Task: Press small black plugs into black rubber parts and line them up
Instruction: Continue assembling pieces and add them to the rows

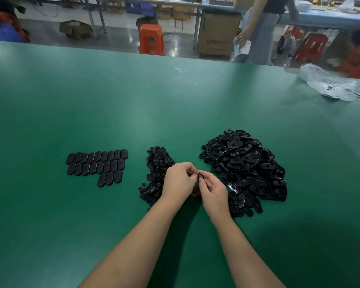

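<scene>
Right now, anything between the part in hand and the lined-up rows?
Nothing visible. Both hands, left and right, hold the part; the plug pile sits just behind, and bare mat leads to the rows.

I can read no text anywhere. The cardboard box [217, 34] across the aisle bears dark print. It is too blurred for me to make out.

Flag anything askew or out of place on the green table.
Little stands out. The lined-up parts sit in neat rows; only the short third row is incomplete. The plug pile straggles toward the near edge. Both hands pinch one part.
</scene>
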Demonstrator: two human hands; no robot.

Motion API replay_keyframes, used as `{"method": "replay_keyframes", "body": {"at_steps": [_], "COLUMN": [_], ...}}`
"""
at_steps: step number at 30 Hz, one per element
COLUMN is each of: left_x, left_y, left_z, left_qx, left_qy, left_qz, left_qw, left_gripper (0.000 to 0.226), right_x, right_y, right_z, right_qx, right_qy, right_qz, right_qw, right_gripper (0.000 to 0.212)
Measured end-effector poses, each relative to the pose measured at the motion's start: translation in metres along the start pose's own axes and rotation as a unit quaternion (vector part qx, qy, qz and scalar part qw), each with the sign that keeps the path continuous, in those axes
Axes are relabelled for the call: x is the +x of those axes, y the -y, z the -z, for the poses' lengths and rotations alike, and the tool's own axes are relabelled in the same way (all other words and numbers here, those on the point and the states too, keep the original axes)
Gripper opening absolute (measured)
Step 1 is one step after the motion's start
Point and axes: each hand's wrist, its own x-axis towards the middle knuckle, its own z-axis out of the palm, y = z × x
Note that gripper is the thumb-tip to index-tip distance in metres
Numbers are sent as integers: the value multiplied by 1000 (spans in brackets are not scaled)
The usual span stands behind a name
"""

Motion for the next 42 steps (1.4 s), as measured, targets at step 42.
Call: {"method": "replay_keyframes", "body": {"at_steps": [42], "left_x": [1], "left_y": [0], "left_z": [-7], "left_qx": [-20], "left_qy": [42], "left_qz": [36], "left_qw": [998], "left_gripper": [6], "right_x": [-1], "right_y": [4], "right_z": [1], "right_qx": [-12], "right_qy": [-24], "right_qz": [5], "right_qw": [1000], "right_gripper": [19]}}
